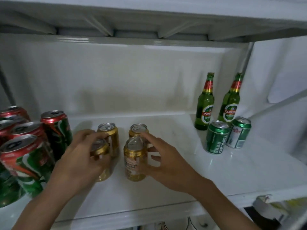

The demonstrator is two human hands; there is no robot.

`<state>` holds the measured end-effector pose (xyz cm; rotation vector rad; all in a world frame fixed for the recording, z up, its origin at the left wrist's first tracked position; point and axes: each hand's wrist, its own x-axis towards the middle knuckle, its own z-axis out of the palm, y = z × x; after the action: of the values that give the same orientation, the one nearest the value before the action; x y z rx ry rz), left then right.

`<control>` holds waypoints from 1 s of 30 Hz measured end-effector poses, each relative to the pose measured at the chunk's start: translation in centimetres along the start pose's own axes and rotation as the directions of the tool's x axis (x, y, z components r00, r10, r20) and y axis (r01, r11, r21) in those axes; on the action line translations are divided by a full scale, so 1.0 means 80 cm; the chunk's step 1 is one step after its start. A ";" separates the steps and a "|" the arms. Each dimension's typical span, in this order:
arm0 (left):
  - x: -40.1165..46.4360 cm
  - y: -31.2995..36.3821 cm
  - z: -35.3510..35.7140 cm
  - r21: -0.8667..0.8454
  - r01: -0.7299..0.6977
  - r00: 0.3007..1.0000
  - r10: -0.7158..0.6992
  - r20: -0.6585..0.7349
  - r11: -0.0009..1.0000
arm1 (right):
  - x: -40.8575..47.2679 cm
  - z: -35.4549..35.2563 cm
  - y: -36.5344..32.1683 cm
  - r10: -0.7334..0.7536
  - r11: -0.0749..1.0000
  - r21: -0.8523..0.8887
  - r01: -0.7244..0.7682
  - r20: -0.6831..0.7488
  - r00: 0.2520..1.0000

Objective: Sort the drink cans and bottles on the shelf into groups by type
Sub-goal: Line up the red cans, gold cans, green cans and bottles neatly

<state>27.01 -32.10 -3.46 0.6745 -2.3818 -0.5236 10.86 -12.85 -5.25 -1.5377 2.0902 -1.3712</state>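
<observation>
Several gold cans stand mid-shelf. My left hand [83, 156] is wrapped around the near-left gold can [99, 149], beside a rear gold can [110, 131]. My right hand [159, 160] grips the near-right gold can [133, 161], its forefinger reaching up to the rear-right gold can [137, 129]. Several red-and-green cans [29, 163] are grouped at the left. Two green glass bottles [205, 103] [231, 103] stand at the back right, with two green cans [216, 138] [240, 132] in front of them.
The white shelf [182, 163] has bare room between the gold cans and the green cans. A shelf board [149, 17] hangs low overhead. Below the front right edge lies clutter [269, 211].
</observation>
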 end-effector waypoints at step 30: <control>0.075 0.320 0.319 -0.326 -0.087 0.984 0.133 0.121 0.941 | -0.044 -0.351 0.230 0.224 0.964 -0.050 -0.260 -0.371 0.901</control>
<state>-2.08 -10.11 -6.74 0.3660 -2.3693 -0.9106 -17.09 5.99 -5.18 -1.0625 2.4986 -1.5716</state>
